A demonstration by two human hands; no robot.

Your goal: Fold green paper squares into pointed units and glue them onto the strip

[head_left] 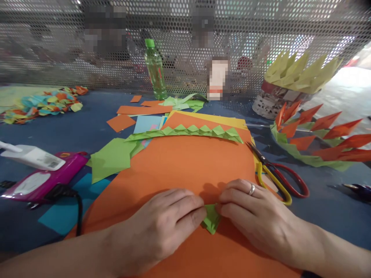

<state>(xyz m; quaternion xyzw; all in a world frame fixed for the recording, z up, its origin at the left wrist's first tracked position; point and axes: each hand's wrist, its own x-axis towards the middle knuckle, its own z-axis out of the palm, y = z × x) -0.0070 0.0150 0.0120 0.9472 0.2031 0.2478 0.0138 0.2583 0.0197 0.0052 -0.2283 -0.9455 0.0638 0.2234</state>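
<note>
Both my hands press on a small folded green paper piece (211,220) that lies on a large orange sheet (185,166) near the table's front edge. My left hand (165,224) pinches the piece from the left with curled fingers. From the right, my right hand (255,216), with a ring on one finger, pinches the same piece. Only the piece's lower corner shows between the fingertips. Farther back on the orange sheet lies a strip of joined green folded triangles (188,132).
Scissors with red and yellow handles (275,177) lie right of the sheet. A pink glue gun (43,179) with a black cord sits at left, beside a loose green paper square (111,158). Behind stand a green bottle (155,71), paper crowns (315,143) and a perforated metal screen.
</note>
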